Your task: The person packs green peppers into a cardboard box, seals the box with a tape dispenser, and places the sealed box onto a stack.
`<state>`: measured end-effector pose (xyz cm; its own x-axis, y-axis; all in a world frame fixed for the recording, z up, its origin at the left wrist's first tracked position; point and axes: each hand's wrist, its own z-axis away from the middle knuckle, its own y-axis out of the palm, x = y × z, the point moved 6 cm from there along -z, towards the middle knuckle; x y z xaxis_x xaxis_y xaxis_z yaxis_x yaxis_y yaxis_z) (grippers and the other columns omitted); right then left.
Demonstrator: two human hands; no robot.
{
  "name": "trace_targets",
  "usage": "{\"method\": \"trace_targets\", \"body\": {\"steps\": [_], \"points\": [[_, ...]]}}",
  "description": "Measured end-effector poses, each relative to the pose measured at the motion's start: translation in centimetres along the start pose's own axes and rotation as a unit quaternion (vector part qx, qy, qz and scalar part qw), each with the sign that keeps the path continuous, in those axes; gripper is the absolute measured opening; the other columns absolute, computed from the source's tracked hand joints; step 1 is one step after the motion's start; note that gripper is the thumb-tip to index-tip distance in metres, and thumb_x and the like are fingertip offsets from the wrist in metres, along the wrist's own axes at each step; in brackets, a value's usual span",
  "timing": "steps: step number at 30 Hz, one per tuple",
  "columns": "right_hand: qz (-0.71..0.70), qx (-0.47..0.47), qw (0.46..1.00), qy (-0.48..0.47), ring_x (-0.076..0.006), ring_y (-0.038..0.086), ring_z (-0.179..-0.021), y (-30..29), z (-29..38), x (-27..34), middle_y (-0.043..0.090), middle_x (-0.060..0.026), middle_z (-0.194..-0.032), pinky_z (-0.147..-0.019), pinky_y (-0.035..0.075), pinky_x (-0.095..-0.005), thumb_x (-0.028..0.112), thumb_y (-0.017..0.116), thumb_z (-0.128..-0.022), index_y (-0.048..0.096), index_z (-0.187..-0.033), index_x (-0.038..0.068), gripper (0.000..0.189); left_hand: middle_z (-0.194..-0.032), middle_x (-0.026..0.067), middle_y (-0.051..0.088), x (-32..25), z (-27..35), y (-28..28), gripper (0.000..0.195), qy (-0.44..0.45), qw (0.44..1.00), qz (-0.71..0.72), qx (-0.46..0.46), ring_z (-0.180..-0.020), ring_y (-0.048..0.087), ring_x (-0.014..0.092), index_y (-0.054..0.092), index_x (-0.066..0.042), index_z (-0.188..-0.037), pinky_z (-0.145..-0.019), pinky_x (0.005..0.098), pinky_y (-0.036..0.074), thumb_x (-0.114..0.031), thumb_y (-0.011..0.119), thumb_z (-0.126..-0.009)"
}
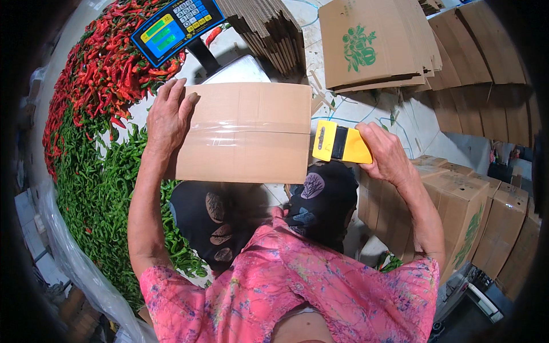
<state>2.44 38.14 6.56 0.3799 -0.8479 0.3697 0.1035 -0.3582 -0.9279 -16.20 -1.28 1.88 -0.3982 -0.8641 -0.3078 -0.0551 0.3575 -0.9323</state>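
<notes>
A cardboard box [244, 160] lies before me, its plain face up and a strip of clear packing tape [223, 136] running across the middle. My left hand [168, 118] grips the box at its left edge, thumb along the upper corner. In my right hand [386, 150] is a yellow tape dispenser [358, 145] with a dark band across it. The dispenser is just beyond the box's right edge; whether they touch is unclear. Part of a silver scale platform [242, 70] shows behind the box, under a blue digital scale display [176, 28].
Heaps of red chili peppers [103, 64] and green chili peppers [94, 180] spread along the left. Folded cardboard stacks [270, 34] and flat printed cartons [377, 47] stand ahead. Closed cardboard boxes [454, 193] are at the right. Blue strapping [399, 124] trails over the floor.
</notes>
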Motion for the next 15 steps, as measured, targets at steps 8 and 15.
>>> {"method": "trace_targets", "body": {"steps": [8, 15], "points": [[-0.026, -0.033, 0.999, -0.019, -0.0378, 0.062, -0.079, -1.9, -0.3, 0.9, 0.055, -0.0161, -0.089, -0.069, 0.052, -0.0437, 0.012, 0.083, -0.069, 0.051, -0.126, 0.004, 0.066, -0.14, 0.0166, 0.057, 0.2, -0.1, -0.1, 0.05, 0.006, 1.0, 0.003, 0.015, -0.121, 0.062, 0.038, 0.058, -0.009, -0.14, -0.098, 0.0462, 0.052, -0.043, 0.057, -0.104], [-0.002, -0.002, 1.0, -0.002, -0.0364, 0.064, -0.08, -0.8, -0.7, -0.6, 0.055, -0.0146, -0.09, -0.069, 0.054, -0.043, 0.005, 0.086, -0.062, 0.05, -0.129, 0.004, 0.076, -0.14, 0.0169, 0.058, -0.1, -0.5, 0.2, 0.049, 0.026, 1.0, 0.001, 0.01, -0.121, 0.061, 0.039, 0.058, -0.008, -0.14, -0.098, 0.0458, 0.052, -0.041, 0.058, -0.104]]}}
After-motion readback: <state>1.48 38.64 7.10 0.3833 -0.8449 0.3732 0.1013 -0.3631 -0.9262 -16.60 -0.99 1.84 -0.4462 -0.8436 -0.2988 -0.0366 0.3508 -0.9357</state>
